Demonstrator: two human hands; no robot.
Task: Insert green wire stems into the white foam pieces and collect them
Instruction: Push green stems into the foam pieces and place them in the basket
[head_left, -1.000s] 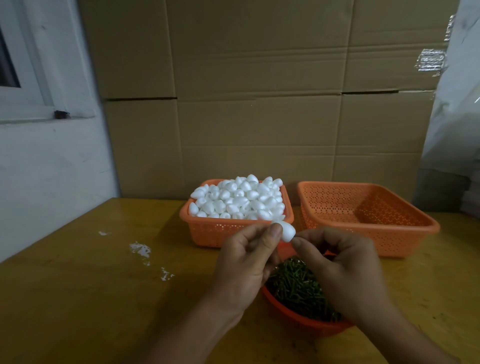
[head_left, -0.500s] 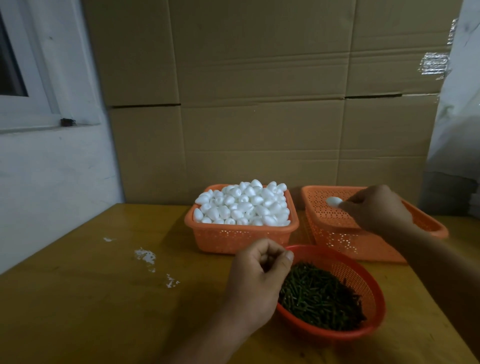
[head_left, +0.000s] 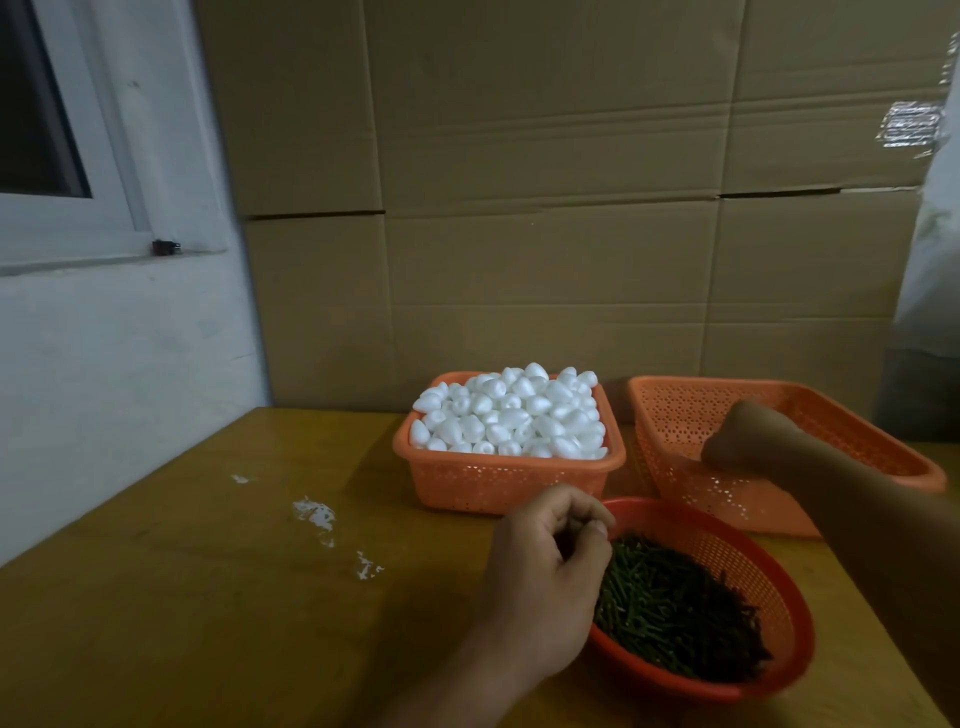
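Observation:
A square orange basket (head_left: 498, 483) at the table's middle is heaped with white foam pieces (head_left: 511, 413). In front of it a round red basket (head_left: 774, 587) holds a pile of green wire stems (head_left: 670, 608). My left hand (head_left: 545, 571) hovers at that basket's left rim, fingers curled against the thumb, and nothing shows in it. My right hand (head_left: 748, 436) reaches down inside the wide orange collecting basket (head_left: 675, 410) on the right. Its fingers point away from me and are hidden. No foam piece shows in it.
White crumbs (head_left: 314, 512) dot the wooden table (head_left: 208, 597) left of the baskets. Cardboard boxes (head_left: 545, 208) stand close behind the baskets. A white wall with a window frame (head_left: 104, 208) runs along the left side.
My right hand carried the stemmed foam piece from in front of me to the right basket and has now dipped inside it. My left hand let the piece go and stayed by the stem basket.

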